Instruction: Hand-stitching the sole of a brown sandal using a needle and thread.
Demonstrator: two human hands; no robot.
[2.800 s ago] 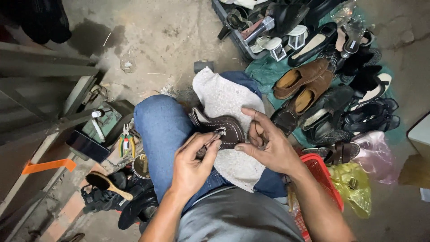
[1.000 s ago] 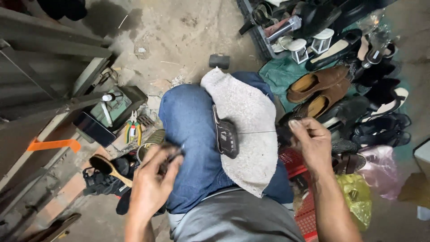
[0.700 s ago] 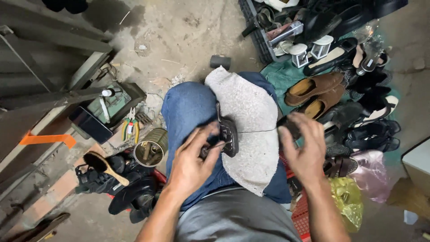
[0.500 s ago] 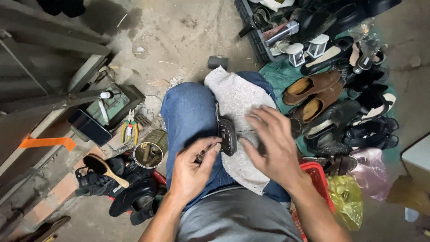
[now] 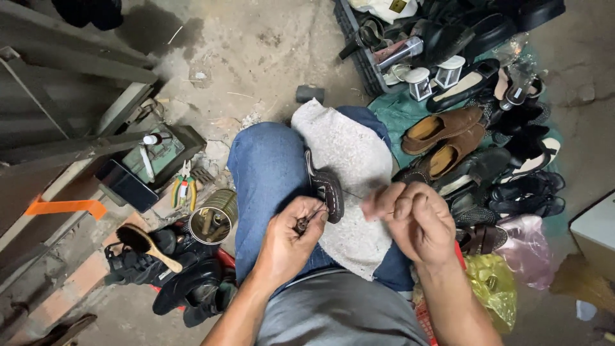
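Since half a second ago the right hand (image 5: 415,221) has drawn back from the dark shoe (image 5: 325,191) toward the right, blurred in motion. In the head view its fingers pinch a thin thread (image 5: 359,195) running to the shoe, which lies on the grey cloth (image 5: 349,160) over the lap. The left hand (image 5: 289,242) has its fingers closed on a small awl (image 5: 302,223), just beside the shoe's heel.
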